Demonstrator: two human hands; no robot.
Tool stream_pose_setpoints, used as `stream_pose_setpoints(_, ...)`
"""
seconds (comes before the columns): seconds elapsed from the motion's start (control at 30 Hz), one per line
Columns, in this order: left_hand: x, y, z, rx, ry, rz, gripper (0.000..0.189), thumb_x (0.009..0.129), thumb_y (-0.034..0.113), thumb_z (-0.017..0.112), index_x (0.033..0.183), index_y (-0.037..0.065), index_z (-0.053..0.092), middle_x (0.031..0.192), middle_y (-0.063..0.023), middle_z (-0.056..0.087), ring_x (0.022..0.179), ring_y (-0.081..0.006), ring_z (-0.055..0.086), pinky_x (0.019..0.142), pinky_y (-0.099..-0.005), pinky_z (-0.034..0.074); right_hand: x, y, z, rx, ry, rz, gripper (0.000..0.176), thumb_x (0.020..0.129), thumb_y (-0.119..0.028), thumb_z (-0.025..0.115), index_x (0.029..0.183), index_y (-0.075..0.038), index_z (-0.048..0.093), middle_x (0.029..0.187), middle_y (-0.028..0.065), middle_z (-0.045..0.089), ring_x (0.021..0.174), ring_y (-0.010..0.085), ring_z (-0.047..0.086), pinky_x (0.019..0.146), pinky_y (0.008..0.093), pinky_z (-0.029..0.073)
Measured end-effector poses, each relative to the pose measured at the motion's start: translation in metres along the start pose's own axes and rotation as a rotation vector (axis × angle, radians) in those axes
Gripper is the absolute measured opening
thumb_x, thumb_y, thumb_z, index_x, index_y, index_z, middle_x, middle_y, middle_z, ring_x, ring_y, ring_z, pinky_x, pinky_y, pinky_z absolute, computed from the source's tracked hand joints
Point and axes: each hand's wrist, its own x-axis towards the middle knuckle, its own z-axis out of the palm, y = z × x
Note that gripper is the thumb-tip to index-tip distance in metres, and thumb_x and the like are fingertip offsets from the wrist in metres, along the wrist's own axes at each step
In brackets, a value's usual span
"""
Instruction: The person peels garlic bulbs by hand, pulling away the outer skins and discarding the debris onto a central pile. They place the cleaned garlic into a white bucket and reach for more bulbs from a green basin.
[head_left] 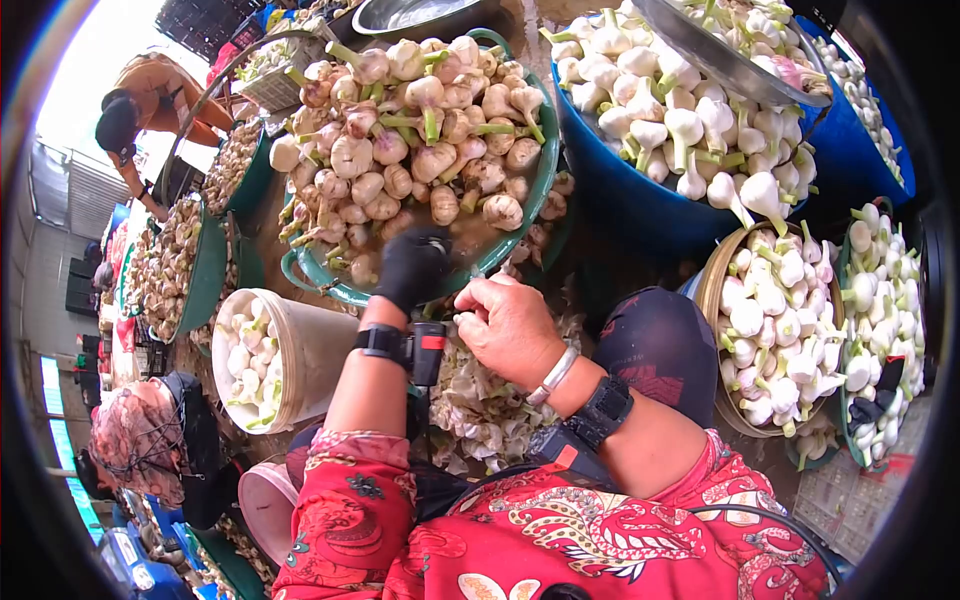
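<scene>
My left hand (415,266), in a black glove, is at the near edge of a green basin (546,185) heaped with unpeeled garlic bulbs (352,157). Its fingers are hidden in the dark glove, so what they hold, if anything, does not show. Bare and curled, my right hand (508,325) sits just right of it, below the basin rim. The thumb and fingers are pressed together, and whatever is between them is hidden. Brownish water shows in the near part of the basin. Below my hands lies a pile of garlic skins (485,400).
Peeled white garlic fills a blue tub (625,215) with a metal bowl (735,55) on top. Another bucket (708,290) of peeled garlic stands right of my knee, a white bucket (310,350) left of my arm. A person (160,95) bends over at the upper left.
</scene>
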Motion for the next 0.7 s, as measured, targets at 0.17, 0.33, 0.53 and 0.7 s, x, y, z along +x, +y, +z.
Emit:
stream_pose_setpoints(0.17,-0.058,0.02,-0.066,-0.71,-0.063,-0.174,0.023,0.085,0.013,0.062,0.101,-0.002,0.064,0.07,-0.0048,0.061,0.06,-0.0122,0.057,0.054,-0.0264,0.048,0.005,0.0,0.01,0.124,0.095,-0.01,0.056,0.067,-0.012,0.068,0.12,-0.009,0.05,0.104,0.0183,0.057,0.096,0.0362,0.057,0.086,0.0402,0.047)
stream_pose_setpoints(0.33,-0.126,0.034,-0.075,-0.632,-0.033,0.042,0.022,0.092,0.003,0.043,0.102,-0.001,0.063,0.079,-0.0051,0.058,0.06,-0.0119,0.056,0.055,-0.0285,0.048,0.011,0.01,0.034,0.652,-0.17,0.069,0.052,0.072,-0.005,0.07,0.121,-0.004,0.051,0.1,0.0068,0.06,0.092,0.0163,0.059,0.087,0.027,0.047)
stream_pose_setpoints(0.53,-0.149,0.025,-0.07,-0.874,0.038,0.024,0.02,0.09,0.007,0.05,0.106,-0.002,0.06,0.079,-0.0038,0.06,0.063,-0.012,0.057,0.059,-0.0263,0.047,0.003,0.002,0.032,1.025,-0.449,0.348,0.047,0.089,-0.015,0.06,0.13,-0.005,0.041,0.099,0.0057,0.06,0.08,0.0126,0.059,0.066,0.0241,0.05)
stream_pose_setpoints(0.7,-0.15,0.03,-0.061,-0.919,0.034,-0.086,0.023,0.09,0.014,0.054,0.105,-0.003,0.06,0.077,-0.0039,0.062,0.066,-0.0109,0.059,0.062,-0.0237,0.047,-0.001,0.001,0.033,0.996,-0.481,0.371,0.046,0.09,-0.02,0.06,0.13,-0.005,0.043,0.098,0.0056,0.06,0.08,0.014,0.06,0.066,0.026,0.052)
